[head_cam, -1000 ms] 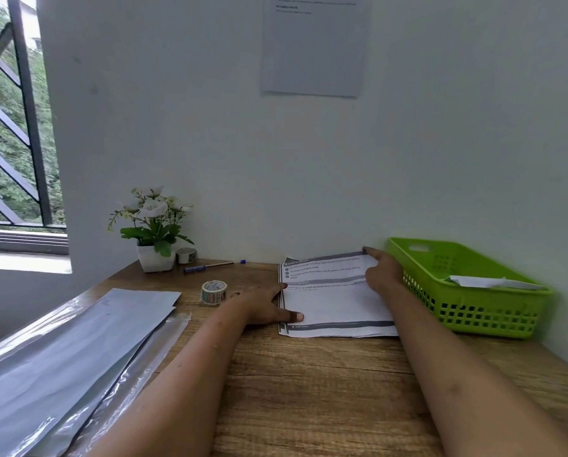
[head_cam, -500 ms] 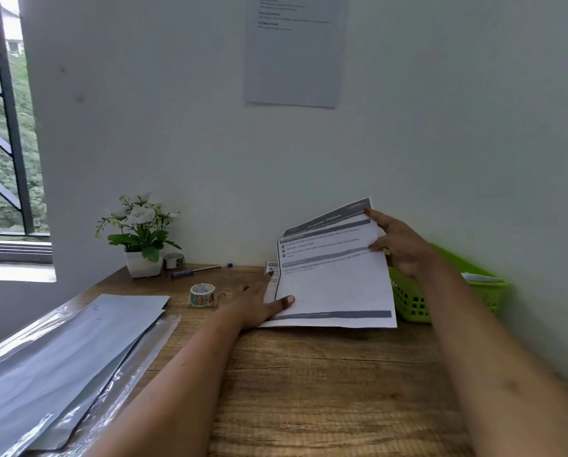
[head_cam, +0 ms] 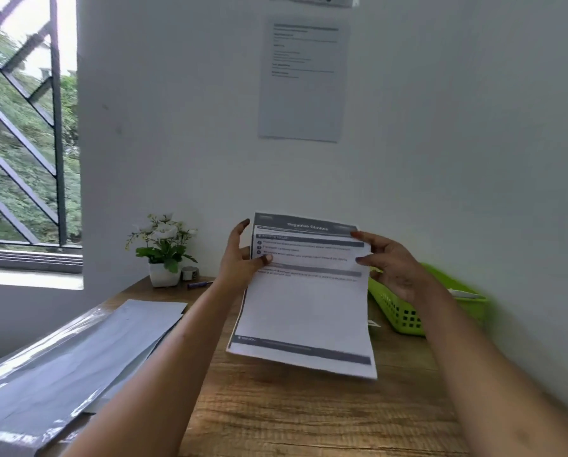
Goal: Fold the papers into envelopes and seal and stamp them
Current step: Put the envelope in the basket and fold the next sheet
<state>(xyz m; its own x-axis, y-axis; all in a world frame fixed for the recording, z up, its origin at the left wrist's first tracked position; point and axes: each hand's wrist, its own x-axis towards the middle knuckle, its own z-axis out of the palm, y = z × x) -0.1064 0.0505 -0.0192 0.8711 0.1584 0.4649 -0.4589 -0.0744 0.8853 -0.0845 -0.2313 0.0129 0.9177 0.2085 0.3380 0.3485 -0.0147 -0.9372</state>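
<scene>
Two hands grip one printed sheet [head_cam: 305, 298] upright above the wooden table [head_cam: 309, 413], the left hand [head_cam: 239, 262] pinching its left edge, the right hand [head_cam: 391, 262] clamped on its right edge, near the green basket [head_cam: 398, 311].

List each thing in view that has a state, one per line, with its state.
printed paper: unfolded, lifted off the desk, printed side toward the camera
left hand: gripping the paper's upper left edge
right hand: holding the paper's upper right edge
green basket: on the desk, a white sheet lying inside
pen: lying flat
potted plant: upright
grey sheets: stacked flat
</scene>
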